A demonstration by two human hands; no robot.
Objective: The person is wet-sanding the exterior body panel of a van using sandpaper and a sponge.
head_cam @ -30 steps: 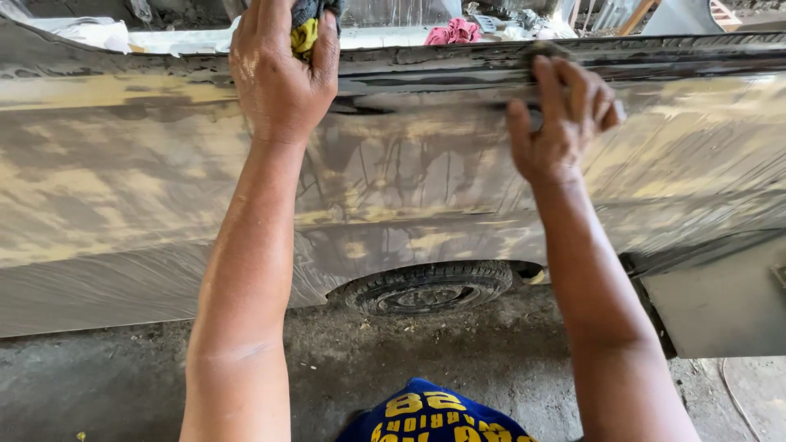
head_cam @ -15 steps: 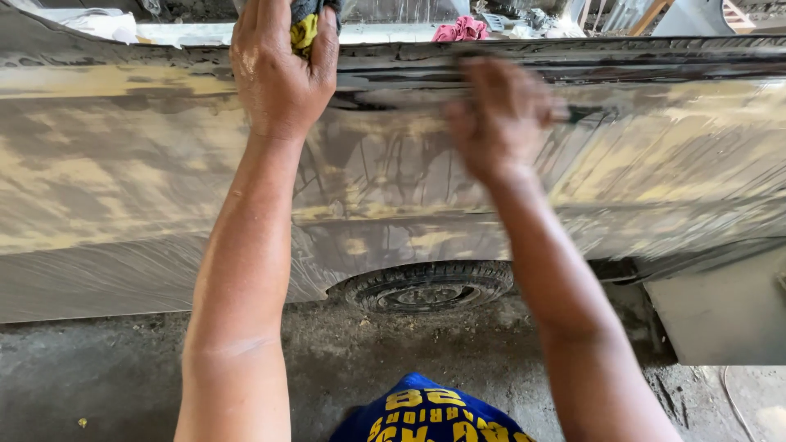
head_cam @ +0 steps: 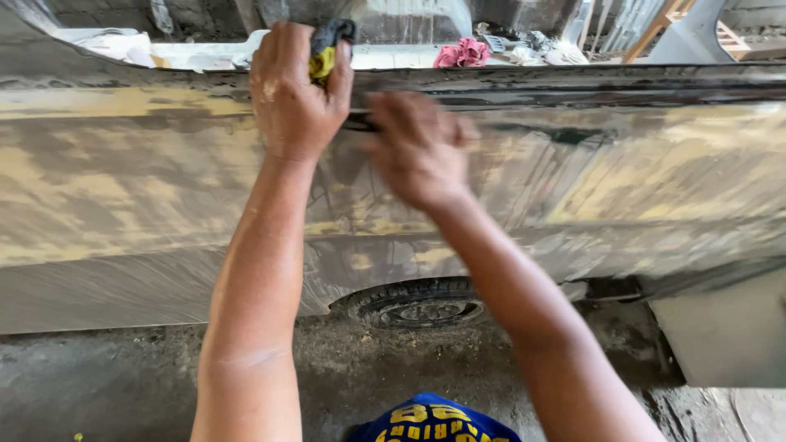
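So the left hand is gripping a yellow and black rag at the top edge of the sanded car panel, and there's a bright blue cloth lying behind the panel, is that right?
Not quite. In the head view the cloth lying behind the car panel is pink, not blue. The rest holds: the left hand grips a yellow and black rag at the panel's top edge.

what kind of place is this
Most likely an auto body repair shop. A car body panel is sanded dull with yellowish filler patches, a wheel rests on a gritty concrete floor, and the left hand grips a cloth.
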